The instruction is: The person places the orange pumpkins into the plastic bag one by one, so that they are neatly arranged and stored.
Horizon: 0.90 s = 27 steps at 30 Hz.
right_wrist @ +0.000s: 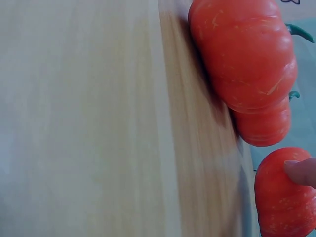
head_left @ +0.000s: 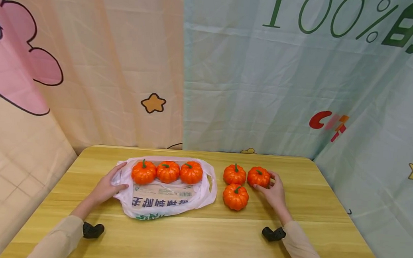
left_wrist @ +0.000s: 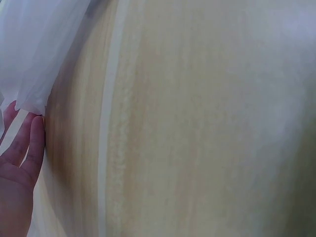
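Observation:
Three small orange pumpkins with green stems lie in a row on a white plastic bag (head_left: 201, 202): a left one (head_left: 144, 172), a middle one (head_left: 168, 172) and a right one (head_left: 191, 172). At the bag's left end my left hand (head_left: 108, 185) touches the plastic, thumb and fingers spread; in the left wrist view its fingertips meet the bag's edge. My right hand (head_left: 273, 191) grips another pumpkin (head_left: 258, 177) from its right side, its thumb (right_wrist: 300, 172) pressed on the orange skin. Beside that one are a back pumpkin (head_left: 234, 174) and a front pumpkin (head_left: 235, 197).
The wooden table (head_left: 198, 244) has rounded back corners. Printed curtains (head_left: 252, 88) hang behind it and along both sides. A printed sheet with dark lettering (head_left: 162, 196) shows at the bag's opening. Each wrist wears a black device (head_left: 93, 230).

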Motion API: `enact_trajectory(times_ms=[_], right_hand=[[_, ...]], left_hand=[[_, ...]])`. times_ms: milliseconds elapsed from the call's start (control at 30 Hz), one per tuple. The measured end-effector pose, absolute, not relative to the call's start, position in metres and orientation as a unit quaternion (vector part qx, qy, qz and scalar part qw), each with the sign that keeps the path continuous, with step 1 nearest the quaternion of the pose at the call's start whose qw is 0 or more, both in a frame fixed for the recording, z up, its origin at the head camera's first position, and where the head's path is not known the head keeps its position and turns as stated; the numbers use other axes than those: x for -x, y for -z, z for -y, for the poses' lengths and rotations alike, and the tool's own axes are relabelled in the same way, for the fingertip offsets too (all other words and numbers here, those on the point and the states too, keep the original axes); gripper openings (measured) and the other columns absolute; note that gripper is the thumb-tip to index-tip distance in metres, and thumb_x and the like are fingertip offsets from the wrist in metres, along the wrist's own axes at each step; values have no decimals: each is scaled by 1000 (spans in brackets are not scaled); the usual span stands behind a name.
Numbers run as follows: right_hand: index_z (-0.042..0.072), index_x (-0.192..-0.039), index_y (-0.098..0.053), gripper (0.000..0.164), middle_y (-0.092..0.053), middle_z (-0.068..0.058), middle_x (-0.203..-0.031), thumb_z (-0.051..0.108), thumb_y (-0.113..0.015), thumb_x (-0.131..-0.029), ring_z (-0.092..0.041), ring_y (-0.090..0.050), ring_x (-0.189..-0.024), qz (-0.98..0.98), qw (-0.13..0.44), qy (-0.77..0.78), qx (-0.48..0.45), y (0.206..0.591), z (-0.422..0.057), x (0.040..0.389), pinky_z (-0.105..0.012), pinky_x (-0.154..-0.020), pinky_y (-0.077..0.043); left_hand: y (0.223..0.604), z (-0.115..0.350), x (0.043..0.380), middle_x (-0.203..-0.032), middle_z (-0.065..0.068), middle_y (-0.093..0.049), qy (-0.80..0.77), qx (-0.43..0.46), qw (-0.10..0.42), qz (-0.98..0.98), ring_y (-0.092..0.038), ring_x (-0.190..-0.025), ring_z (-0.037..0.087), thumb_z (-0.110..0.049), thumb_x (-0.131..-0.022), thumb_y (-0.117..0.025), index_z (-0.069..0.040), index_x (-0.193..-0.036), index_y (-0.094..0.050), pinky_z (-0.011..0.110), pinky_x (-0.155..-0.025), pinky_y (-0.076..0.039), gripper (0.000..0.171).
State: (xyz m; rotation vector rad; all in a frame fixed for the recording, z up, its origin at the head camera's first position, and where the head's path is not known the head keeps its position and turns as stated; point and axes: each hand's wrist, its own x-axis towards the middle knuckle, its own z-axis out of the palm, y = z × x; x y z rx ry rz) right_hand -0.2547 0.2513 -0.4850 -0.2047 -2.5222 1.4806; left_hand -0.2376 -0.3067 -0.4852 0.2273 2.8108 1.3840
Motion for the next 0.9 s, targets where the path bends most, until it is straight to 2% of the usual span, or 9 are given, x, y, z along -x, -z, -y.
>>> enact_trajectory(times_ms=[167,333,433,600,700,767,900], right_hand=[[2,-139,-39,74,-44,-19,-139,9,-78,-77,-34,-51,-113,846,139,-509,72,480,-253,248,-41,-97,-45],[2,-138,-42,76,-46,-18,-136,11,-82,-74,-31,-52,-110,844,182,-500,63,472,-253,238,-24,-91,-45],[2,-138,-42,78,-45,-18,-135,12,-83,-73,-30,-52,-111,843,196,-499,56,466,-251,233,-27,-93,-46],[1,-136,-43,78,-46,-19,-134,10,-84,-71,-32,-52,-111,836,213,-504,38,455,-244,226,-44,-98,-46],[1,-135,-45,77,-47,-18,-133,10,-85,-70,-32,-54,-110,833,216,-508,33,449,-239,222,-40,-98,-48],[2,-135,-45,77,-48,-16,-134,12,-85,-70,-30,-54,-111,829,210,-517,31,444,-234,218,-33,-97,-48],[4,-135,-46,77,-48,-13,-135,13,-85,-70,-28,-54,-112,820,204,-535,18,439,-223,212,-29,-96,-48]], left_hand=[[485,307,238,-156,30,-16,-439,-73,0,-896,-17,-138,56,-18,-87,-67,-13,-153,-20,76,-106,-16,81],[486,308,239,-156,29,-16,-435,-71,2,-898,-18,-138,56,-19,-87,-67,-15,-154,-20,76,-106,-17,82],[487,308,239,-156,30,-16,-435,-72,2,-897,-18,-138,56,-19,-87,-68,-15,-154,-20,76,-105,-17,82],[487,308,237,-156,29,-17,-440,-76,0,-895,-18,-138,56,-18,-87,-68,-14,-153,-21,76,-106,-17,82],[487,308,237,-156,29,-18,-441,-78,-3,-894,-18,-138,57,-18,-87,-68,-14,-153,-21,76,-105,-17,82],[487,308,237,-156,29,-18,-440,-79,-5,-895,-18,-138,57,-18,-87,-68,-14,-153,-21,76,-105,-17,82],[486,308,238,-156,29,-18,-437,-78,-4,-896,-18,-138,57,-18,-87,-68,-14,-153,-21,76,-105,-17,82]])
